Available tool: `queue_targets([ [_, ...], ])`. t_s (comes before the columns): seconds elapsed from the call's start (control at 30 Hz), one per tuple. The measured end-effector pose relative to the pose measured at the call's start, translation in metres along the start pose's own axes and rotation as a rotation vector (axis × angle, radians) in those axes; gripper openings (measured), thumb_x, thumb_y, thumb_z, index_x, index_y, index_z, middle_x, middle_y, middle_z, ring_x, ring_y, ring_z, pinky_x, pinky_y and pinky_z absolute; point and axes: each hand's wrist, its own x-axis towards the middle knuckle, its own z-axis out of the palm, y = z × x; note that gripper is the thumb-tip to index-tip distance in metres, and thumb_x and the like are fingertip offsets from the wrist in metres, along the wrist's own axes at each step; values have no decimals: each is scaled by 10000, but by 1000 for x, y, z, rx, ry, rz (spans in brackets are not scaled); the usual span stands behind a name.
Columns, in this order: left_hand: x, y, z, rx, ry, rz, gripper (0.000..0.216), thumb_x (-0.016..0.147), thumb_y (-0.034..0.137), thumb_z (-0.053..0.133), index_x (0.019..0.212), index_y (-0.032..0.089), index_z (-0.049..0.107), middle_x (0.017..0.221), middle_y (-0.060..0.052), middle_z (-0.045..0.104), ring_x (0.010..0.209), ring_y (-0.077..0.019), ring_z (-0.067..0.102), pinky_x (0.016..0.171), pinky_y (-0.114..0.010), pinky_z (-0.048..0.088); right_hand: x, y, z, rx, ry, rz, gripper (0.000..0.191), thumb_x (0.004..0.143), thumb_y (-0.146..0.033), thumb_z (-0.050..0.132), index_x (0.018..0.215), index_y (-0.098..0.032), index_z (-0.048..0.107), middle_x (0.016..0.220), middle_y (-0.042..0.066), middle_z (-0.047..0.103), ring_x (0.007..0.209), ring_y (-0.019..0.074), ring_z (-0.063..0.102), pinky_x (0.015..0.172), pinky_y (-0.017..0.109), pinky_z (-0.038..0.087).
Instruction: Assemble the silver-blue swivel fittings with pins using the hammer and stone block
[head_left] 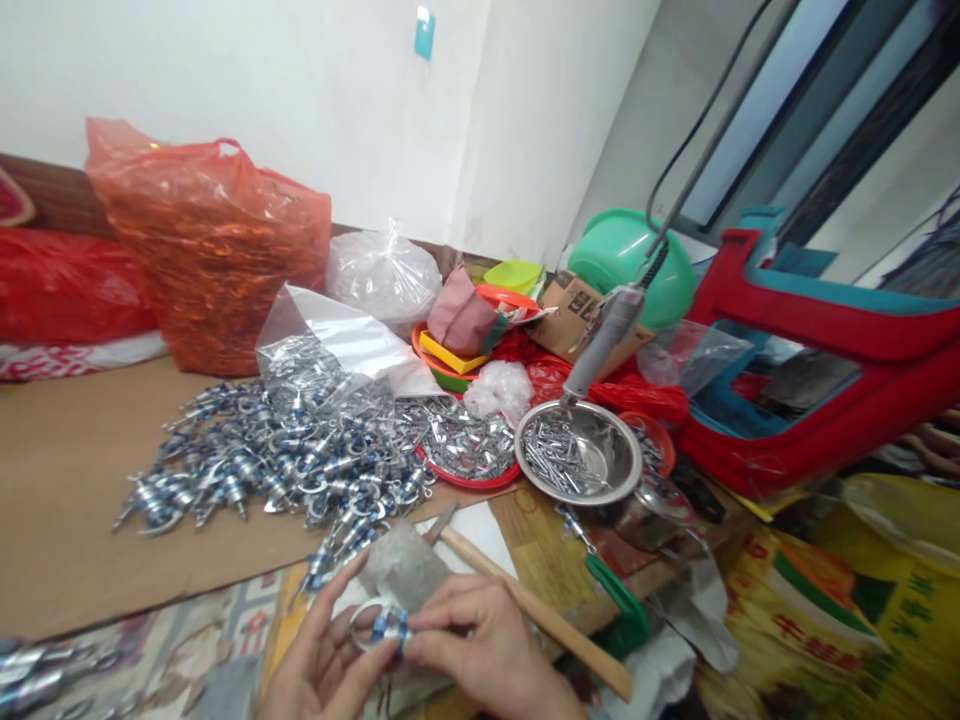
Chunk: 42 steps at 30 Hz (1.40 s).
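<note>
Low in the head view, my left hand [322, 645] and my right hand [487, 635] meet around a small silver metal fitting with blue bands [390, 625] and a curved, ring-like end. My left hand has its fingers closed on the ring side. My right thumb and fingertips pinch the banded end. Just beyond the fingers is a grey metal block [409, 565]. A hammer's wooden handle [547, 620] slants past my right hand. Similar blue-banded fittings [300, 450] lie heaped beyond my left hand, some partly inside a clear plastic bag.
A steel bowl [628, 455] holds metal pins below a hanging grey electric screwdriver [600, 345]. Beside it, a red tray [480, 484] carries small metal parts. An orange plastic bag [225, 260] stands at back left. A red plastic stool [847, 330] lies at right.
</note>
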Motion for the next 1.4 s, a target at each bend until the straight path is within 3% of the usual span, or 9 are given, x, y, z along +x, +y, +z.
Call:
queue_targets([
  [0.07,3,1,1,-14,-16,29,798,524,391,735,1224,225,389,839,-42,685,878,-239,616,678,-247,528,28,5,-21,-234,-26,-46,89,718,-201,625,726,-186,712,701,9,678,666,112,618,627,166,465],
  [0.17,5,1,4,-3,-57,78,793,568,406,700,1247,225,335,715,-16,660,694,-209,632,593,-255,522,81,22,-48,-702,99,18,222,823,-153,475,934,-180,666,941,51,664,883,132,592,802,219,421],
  [0.3,8,2,7,35,-65,121,789,574,416,685,1245,209,325,608,4,629,567,-184,601,513,-249,491,132,49,-53,-815,11,76,176,686,-89,592,790,-187,695,819,85,679,872,227,600,765,308,426],
  [0.47,17,1,3,8,-27,97,823,525,317,730,1232,208,323,618,9,626,562,-185,598,479,-256,487,148,62,-50,-792,-20,90,247,666,-77,594,834,-237,678,899,55,659,926,218,572,790,308,401],
  [0.67,26,-8,-4,-84,-23,73,830,510,218,733,1222,213,306,632,3,640,583,-192,617,536,-298,507,123,43,-59,-567,35,80,207,827,-213,452,914,-169,634,911,74,649,863,175,582,759,285,423],
  [0.8,26,-9,-3,-78,-7,73,838,512,208,724,1238,205,305,612,6,644,585,-183,618,550,-288,503,72,17,-31,-336,-175,61,193,810,-254,484,816,-138,639,660,9,648,566,104,578,533,194,432],
  [0.93,24,-6,-1,-75,-8,80,861,518,203,718,1263,184,287,586,14,655,570,-163,615,551,-252,493,37,1,-9,-180,-359,1,104,733,-217,579,728,-158,665,658,-15,633,605,100,557,545,176,390],
  [1.23,23,-7,0,-119,16,90,861,487,208,741,1236,155,318,498,50,617,472,-131,577,472,-212,469,36,-5,9,-383,-248,-98,85,721,-258,614,753,-232,688,697,-30,635,671,112,565,603,191,376],
  [1.4,25,-13,-1,-109,48,106,819,485,216,737,1210,167,360,510,42,619,487,-141,586,486,-231,472,26,-1,10,-221,-46,-111,122,758,-232,560,842,-202,643,745,-6,610,704,123,557,635,200,406],
])
